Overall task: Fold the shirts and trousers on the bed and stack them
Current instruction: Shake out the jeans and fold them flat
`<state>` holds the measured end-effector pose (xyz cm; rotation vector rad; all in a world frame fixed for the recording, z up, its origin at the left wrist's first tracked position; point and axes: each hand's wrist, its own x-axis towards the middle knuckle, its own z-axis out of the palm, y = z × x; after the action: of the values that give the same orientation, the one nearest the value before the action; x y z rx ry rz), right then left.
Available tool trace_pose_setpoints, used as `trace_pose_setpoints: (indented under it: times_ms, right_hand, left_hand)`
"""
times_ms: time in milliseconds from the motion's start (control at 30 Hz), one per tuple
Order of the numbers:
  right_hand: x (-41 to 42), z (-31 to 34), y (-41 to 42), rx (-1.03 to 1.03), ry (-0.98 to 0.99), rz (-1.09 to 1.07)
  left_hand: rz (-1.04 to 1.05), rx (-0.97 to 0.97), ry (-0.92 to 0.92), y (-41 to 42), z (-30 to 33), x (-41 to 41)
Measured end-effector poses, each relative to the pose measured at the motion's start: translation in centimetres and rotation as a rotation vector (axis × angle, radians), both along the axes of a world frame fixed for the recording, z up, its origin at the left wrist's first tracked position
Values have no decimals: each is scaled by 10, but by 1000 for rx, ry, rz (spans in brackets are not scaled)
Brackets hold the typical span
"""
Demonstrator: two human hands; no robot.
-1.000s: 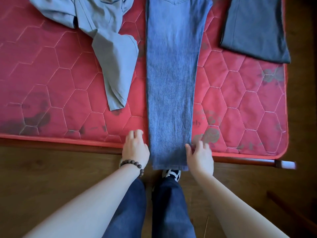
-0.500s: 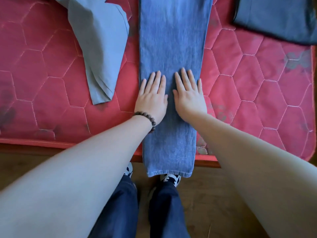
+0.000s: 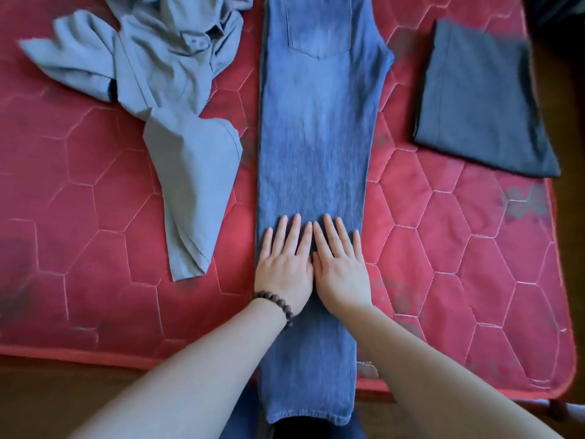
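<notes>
A person is pressing both palms flat on blue jeans (image 3: 313, 153) lying lengthwise down the centre of the frame on a red quilted bed (image 3: 95, 248), hems hanging over its near edge. The left hand (image 3: 285, 264) and right hand (image 3: 340, 267) are resting side by side, fingers straight and spread, apparently smoothing the denim before a fold. A crumpled grey shirt (image 3: 177, 99) is waiting at upper left; a folded dark garment (image 3: 481, 99) is sitting at upper right.
</notes>
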<state>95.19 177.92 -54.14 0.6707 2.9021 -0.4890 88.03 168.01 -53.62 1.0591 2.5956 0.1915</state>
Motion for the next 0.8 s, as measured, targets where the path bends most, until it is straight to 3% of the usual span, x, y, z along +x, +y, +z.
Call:
trace_pose_setpoints:
  times_ms: [800]
  right_hand:
    - [-260,-26,204,146,-37,-9]
  left_hand:
    - [-41,19,171,194,-28,-281]
